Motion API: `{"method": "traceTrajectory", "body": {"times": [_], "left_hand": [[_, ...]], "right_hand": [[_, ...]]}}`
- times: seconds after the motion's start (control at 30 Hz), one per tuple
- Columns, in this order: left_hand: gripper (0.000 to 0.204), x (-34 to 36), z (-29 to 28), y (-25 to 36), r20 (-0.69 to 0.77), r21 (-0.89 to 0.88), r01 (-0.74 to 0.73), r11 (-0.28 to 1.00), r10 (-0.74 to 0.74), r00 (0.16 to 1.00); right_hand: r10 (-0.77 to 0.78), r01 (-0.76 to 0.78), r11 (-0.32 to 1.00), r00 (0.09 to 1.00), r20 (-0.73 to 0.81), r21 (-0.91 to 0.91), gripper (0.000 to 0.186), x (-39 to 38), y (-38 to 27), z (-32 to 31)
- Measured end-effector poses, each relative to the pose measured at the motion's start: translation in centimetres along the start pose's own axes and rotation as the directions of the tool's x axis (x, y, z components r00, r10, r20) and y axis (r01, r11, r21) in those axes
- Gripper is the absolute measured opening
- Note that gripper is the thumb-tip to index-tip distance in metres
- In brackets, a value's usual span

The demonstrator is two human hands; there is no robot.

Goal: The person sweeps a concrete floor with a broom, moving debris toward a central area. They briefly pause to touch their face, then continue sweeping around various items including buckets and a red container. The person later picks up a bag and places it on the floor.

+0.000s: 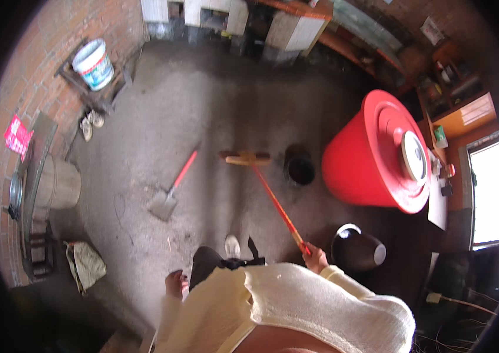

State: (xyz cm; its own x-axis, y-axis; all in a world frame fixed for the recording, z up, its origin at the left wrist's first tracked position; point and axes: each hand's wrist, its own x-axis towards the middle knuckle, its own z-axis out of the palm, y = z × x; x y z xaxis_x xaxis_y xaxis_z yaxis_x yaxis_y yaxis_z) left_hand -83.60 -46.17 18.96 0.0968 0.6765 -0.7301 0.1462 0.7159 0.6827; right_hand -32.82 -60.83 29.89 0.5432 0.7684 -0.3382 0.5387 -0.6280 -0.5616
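My right hand (315, 256) grips the upper end of the red-and-yellow handle (274, 199) of a push broom, whose wooden head (247, 160) rests on the concrete floor near the middle. My left hand (176, 284) hangs beside my left thigh, fingers loosely apart, holding nothing. A shovel (163, 205) with a red handle lies on the floor left of the broom. A dark bucket (301, 170) stands right of the broom head. Below it, beside my right hand, is a glossy dark pot (355, 250).
A large red lidded tub (352, 159) stands right, before wooden shelving (461, 106) and a window. Along the left brick wall are a white bucket (93, 73) on a stand, shoes (90, 123), a ledge (43, 147) and a cloth bag (84, 265). Cabinets (293, 32) line the back.
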Motion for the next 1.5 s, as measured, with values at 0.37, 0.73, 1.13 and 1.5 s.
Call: {"method": "traceTrajectory", "body": {"times": [0.37,0.73,1.13,1.5], "left_hand": [[0.015,19.3,4.7,10.3,-0.010,-0.177,0.389,0.904,-0.397,0.918],[0.016,37.5,17.3,38.0,0.180,-0.211,0.262,0.942,-0.226,0.957],[0.023,45.3,22.6,36.7,0.071,-0.484,0.247,0.840,-0.243,0.967],[0.025,41.3,31.7,38.0,-0.157,-0.580,0.307,0.755,-0.473,0.867]], "right_hand": [[0.157,-0.137,0.983,0.974,0.166,-0.125,0.034,20.8,-6.5,-4.3],[0.296,-0.192,0.928,0.901,0.317,-0.320,0.048,41.2,-11.8,-5.6],[-0.098,0.141,0.969,0.973,0.210,-0.203,0.046,64.6,-23.7,-13.7],[-0.067,0.175,0.966,0.881,0.468,-0.191,0.054,92.4,-27.8,-5.4]]}}
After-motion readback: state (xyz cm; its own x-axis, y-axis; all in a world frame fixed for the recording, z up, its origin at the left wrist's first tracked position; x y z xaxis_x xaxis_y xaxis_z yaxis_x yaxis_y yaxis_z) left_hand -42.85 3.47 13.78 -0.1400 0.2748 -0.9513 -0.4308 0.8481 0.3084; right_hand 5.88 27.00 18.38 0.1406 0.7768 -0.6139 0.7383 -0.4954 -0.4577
